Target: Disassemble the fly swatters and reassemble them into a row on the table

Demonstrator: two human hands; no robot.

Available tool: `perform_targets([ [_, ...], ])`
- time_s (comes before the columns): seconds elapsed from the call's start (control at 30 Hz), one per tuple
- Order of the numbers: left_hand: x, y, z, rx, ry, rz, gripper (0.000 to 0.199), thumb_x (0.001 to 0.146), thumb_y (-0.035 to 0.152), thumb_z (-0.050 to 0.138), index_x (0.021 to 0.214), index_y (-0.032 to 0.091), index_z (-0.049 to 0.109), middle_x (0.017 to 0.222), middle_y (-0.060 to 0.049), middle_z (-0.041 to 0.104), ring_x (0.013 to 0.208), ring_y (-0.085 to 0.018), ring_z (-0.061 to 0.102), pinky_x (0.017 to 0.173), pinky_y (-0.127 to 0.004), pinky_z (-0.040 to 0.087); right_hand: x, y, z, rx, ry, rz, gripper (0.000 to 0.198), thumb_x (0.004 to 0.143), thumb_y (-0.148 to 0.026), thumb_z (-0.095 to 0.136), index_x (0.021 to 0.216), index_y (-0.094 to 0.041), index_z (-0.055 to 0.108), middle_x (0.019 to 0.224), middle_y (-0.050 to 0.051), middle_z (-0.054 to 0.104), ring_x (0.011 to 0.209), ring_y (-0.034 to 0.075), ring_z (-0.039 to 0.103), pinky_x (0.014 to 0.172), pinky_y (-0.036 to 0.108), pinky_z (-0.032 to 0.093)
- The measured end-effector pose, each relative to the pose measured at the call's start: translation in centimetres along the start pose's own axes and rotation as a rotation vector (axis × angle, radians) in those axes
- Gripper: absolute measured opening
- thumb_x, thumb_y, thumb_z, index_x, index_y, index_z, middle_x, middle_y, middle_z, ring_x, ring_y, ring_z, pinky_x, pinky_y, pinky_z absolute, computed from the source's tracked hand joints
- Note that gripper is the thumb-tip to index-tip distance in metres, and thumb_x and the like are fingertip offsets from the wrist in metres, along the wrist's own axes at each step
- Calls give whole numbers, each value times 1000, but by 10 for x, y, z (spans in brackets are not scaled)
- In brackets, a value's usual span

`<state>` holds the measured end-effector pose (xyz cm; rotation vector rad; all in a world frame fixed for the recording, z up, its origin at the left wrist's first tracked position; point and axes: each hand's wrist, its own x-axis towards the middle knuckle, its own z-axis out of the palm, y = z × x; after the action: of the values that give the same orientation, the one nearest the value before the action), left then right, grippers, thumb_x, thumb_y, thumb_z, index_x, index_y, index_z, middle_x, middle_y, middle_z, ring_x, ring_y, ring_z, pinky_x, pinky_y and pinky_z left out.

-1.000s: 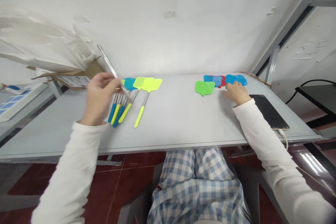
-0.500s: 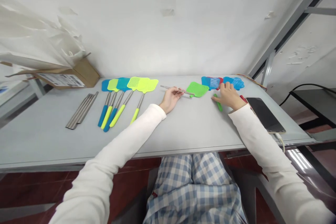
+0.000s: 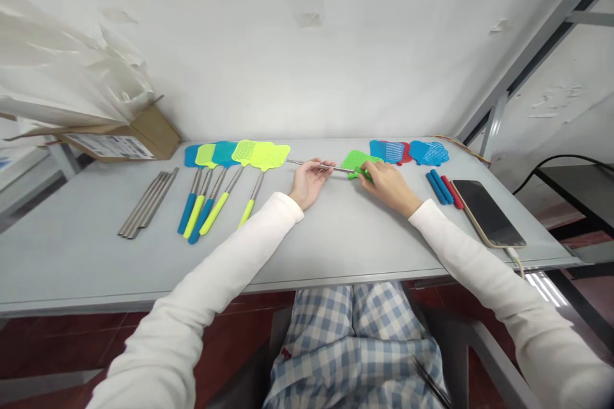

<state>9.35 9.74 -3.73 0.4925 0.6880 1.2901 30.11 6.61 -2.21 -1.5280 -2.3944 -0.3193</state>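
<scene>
My left hand [image 3: 309, 185] is closed round a thin metal rod [image 3: 341, 169], which lies level and points to the right. My right hand [image 3: 387, 184] pinches a short green handle grip [image 3: 367, 174] close to the rod's right end. Whether the rod touches the grip I cannot tell. Just behind lies a green fly swatter head [image 3: 355, 160], partly hidden by the rod and my right fingers. Fly swatters [image 3: 268, 156] with yellow or blue heads, metal stems and matching handles lie in a row left of my left hand.
Several metal tubes [image 3: 148, 204] lie at the left, before a cardboard box [image 3: 139, 134]. Blue swatter heads [image 3: 428, 153] and a red one lie at the back right. Two blue grips [image 3: 439, 188] and a red grip [image 3: 451, 192] lie beside a phone [image 3: 488, 212] with a cable.
My right hand has picked up the green handle grip from the table and moved it left to the rod's end. My left hand stays nearly still with the rod.
</scene>
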Motion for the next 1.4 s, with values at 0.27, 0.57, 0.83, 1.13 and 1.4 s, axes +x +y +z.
perform_targets([
  [0.27, 0, 1, -2, -23, 16, 18, 14, 68, 7, 55, 77, 18, 54, 73, -2, 63, 87, -16, 70, 90, -29, 52, -5, 7, 8, -1, 153, -51, 34, 104, -36, 37, 113, -17, 65, 100, 14, 65, 90, 26, 56, 78, 35, 38],
  [0.57, -3, 2, 1, -24, -2, 29, 14, 73, 6, 59, 79, 18, 55, 76, -3, 65, 95, -20, 71, 98, -33, 51, -6, 6, 5, 20, 154, -42, 37, 104, -34, 36, 111, -17, 68, 97, 14, 61, 88, 26, 54, 76, 35, 38],
  [0.83, -6, 5, 1, -41, -26, -21, 14, 78, 4, 60, 80, 18, 57, 80, -4, 66, 99, -19, 71, 102, -34, 51, -8, 8, 6, 123, 194, -33, 30, 102, -34, 42, 109, -20, 68, 98, 13, 58, 86, 25, 53, 77, 35, 41],
  [1.13, -11, 6, -2, 117, -213, 19, 8, 86, 10, 63, 86, 17, 65, 102, -6, 73, 112, -18, 67, 109, -35, 43, -10, 16, 15, 297, 156, 46, 32, 102, -31, 38, 116, -18, 64, 103, 14, 59, 97, 27, 57, 83, 36, 47],
  [1.4, -11, 2, -3, 161, -304, -5, 7, 85, 11, 66, 84, 18, 67, 103, -6, 75, 111, -17, 67, 112, -36, 40, -8, 15, 18, 419, 223, 33, 26, 100, -35, 47, 109, -18, 65, 100, 12, 59, 96, 26, 57, 88, 38, 47],
])
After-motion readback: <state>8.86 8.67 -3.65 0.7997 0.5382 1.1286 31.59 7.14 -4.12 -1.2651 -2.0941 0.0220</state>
